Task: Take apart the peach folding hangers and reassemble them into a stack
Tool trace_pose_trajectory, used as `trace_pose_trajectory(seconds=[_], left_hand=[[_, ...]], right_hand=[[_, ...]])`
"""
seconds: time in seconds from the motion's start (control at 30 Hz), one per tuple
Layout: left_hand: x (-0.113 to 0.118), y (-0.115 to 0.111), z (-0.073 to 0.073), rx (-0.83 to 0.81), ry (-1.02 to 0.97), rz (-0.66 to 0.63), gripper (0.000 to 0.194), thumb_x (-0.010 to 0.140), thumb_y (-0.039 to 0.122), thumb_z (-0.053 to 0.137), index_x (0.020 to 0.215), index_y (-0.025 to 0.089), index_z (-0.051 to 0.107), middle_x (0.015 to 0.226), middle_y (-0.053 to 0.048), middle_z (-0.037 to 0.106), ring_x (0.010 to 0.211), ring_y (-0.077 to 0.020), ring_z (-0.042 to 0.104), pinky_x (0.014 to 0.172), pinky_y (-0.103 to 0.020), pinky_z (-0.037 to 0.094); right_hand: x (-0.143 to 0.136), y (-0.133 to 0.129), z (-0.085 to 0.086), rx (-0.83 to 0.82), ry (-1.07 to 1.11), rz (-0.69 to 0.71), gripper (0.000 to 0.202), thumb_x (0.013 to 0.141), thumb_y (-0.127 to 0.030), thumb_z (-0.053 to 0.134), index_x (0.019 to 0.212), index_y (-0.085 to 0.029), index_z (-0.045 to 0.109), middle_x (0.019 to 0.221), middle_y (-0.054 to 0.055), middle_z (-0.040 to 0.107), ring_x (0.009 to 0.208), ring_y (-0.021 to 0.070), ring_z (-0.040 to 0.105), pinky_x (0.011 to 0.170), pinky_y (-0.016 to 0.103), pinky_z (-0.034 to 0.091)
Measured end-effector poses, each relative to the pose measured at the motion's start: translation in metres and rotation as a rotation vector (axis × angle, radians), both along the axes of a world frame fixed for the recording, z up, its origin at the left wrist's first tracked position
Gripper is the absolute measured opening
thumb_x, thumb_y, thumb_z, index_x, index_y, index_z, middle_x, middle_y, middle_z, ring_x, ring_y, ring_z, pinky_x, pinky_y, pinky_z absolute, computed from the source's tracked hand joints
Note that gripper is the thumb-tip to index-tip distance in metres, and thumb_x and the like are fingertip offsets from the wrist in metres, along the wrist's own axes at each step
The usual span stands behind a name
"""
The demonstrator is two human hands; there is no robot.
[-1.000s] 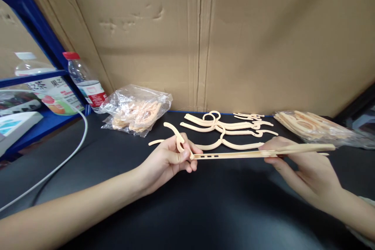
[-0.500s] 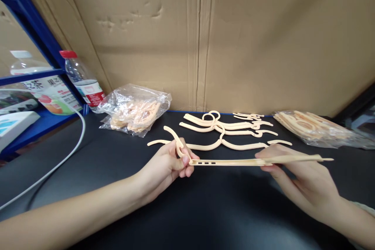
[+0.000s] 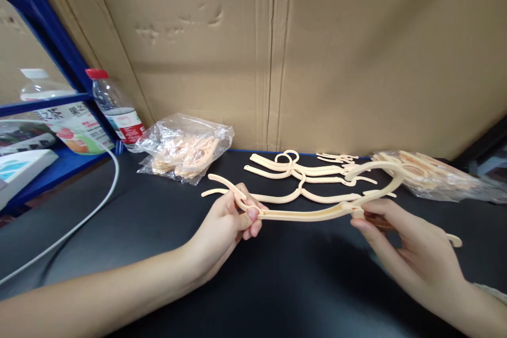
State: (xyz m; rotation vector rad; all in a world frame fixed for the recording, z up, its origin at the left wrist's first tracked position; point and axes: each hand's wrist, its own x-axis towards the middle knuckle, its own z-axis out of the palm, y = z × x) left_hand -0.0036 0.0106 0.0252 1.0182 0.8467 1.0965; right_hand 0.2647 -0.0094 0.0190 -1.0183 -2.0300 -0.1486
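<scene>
A cream plastic folding clothes hanger (image 3: 304, 215) is held level between my hands, just above the black table. My left hand (image 3: 227, 222) pinches the outer end of one arm, where a small curved piece (image 3: 225, 183) sticks up over the fingers. My right hand (image 3: 412, 253) grips the hanger at its middle joint. From that joint the large hook (image 3: 396, 169) curves up and to the right. Most of the other arm is hidden behind my right hand; only its tip shows past the knuckles.
More hanger parts (image 3: 273, 199) lie in rows on the black table (image 3: 245, 290) behind my hands. Clear bags of parts stand at left (image 3: 182, 153) and right (image 3: 439, 174). A red-capped bottle (image 3: 122, 121), a white cable (image 3: 113, 185) and a blue shelf (image 3: 43, 103) are on the left.
The hanger has been rotated from edge-on, so its hook now stands up and shows its curve. The small curved piece at my left hand has tilted further left.
</scene>
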Motion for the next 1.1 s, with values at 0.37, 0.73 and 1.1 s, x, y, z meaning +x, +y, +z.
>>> trace_pose_trajectory(seconds=[0.37, 0.73, 1.1], left_hand=[[0.002, -0.004, -0.005, -0.002, -0.049, 0.081, 0.027, 0.072, 0.024, 0.081, 0.069, 0.015, 0.056, 0.073, 0.002, 0.060, 0.063, -0.0084, 0.055, 0.057, -0.019, 0.044], [0.008, -0.036, 0.000, 0.524, 0.622, -0.458, 0.015, 0.085, 0.011, 0.056, 0.085, 0.020, 0.068, 0.096, -0.011, 0.070, 0.088, -0.0235, 0.065, 0.080, -0.035, 0.052], [0.004, -0.038, -0.015, 1.124, 1.279, -0.321, 0.055, 0.081, 0.018, 0.060, 0.135, 0.024, 0.050, 0.154, -0.012, 0.035, 0.139, -0.0367, 0.032, 0.109, -0.060, 0.030]], right_hand=[[0.001, 0.007, -0.006, -0.247, 0.219, -0.056, 0.015, 0.095, -0.034, 0.054, 0.102, -0.021, 0.058, 0.081, 0.003, 0.063, 0.068, 0.0152, 0.064, 0.054, 0.019, 0.050], [0.005, 0.024, -0.013, -0.239, 0.155, -0.070, 0.014, 0.098, -0.030, 0.051, 0.101, -0.020, 0.060, 0.079, 0.002, 0.056, 0.065, 0.0152, 0.051, 0.059, 0.027, 0.042], [-0.005, 0.031, -0.025, -0.335, -0.141, 0.051, 0.009, 0.098, -0.017, 0.050, 0.098, -0.017, 0.060, 0.080, 0.003, 0.055, 0.077, 0.0204, 0.050, 0.069, 0.033, 0.041]])
